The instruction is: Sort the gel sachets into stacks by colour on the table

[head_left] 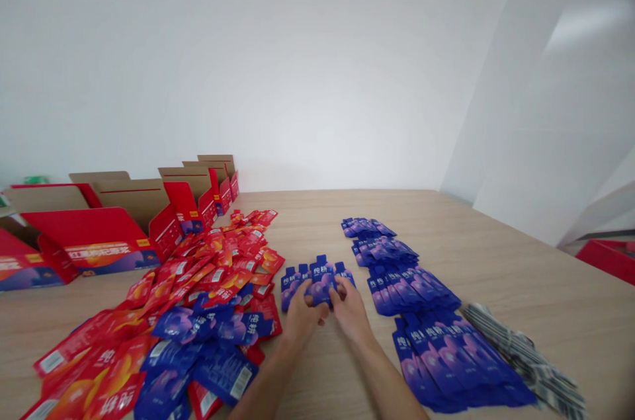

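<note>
Close together at the middle of the table, my left hand [304, 315] and my right hand [349, 309] grip the lower part of a blue-purple pouch [321, 274] with white lettering and a notched top. The fingers of both hands are closed on its lower edges. More blue pouches [290, 280] overlap beside and behind it, fanned out to either side; their lower ends are partly covered by my hands. To the left, loose blue pouches [218, 367] lie on a heap of red-orange pouches [218, 268].
Fanned stacks of blue pouches [446, 357] run in a column along the right. Beside them lies a striped cloth bundle [520, 354]. Open red cartons [94, 231] stand in a row at the left. A white wall [347, 76] borders the table's far edge.
</note>
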Available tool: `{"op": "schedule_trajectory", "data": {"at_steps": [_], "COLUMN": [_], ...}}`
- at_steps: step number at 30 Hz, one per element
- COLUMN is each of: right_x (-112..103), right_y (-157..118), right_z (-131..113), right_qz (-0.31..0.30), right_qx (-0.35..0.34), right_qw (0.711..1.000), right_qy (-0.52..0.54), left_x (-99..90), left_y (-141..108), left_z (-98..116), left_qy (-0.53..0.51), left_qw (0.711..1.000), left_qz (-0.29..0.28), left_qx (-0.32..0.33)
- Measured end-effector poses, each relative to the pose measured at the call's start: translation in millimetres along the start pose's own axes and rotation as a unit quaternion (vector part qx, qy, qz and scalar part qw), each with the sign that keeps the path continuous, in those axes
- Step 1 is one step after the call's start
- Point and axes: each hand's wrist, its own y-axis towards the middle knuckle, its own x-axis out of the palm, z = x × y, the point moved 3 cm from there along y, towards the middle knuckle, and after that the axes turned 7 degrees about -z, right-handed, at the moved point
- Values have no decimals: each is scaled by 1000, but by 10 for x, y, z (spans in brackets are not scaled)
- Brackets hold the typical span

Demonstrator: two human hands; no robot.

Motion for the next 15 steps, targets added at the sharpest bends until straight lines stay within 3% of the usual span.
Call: {"op": "schedule_trajectory", "data": {"at_steps": [3,6,12,15], "right_x": [-250,-382,-368,-344], "right_y": [106,191,271,289], "right_z": [55,171,360,400], "right_qz": [56,64,54,41], "right_qx": [4,15,15,11], "right_qw": [988,967,916,907], "right_qy": [-142,-247,-397,-418], "left_x": [170,340,553,588], "left_y": [166,236,235,240], "left_z": [86,178,179,143], "left_qy": [158,275,391,441], "left_qw": [987,959,920,897], "left_qz": [-4,-9,-15,-12], "left_qx": [35,62,35,25]}}
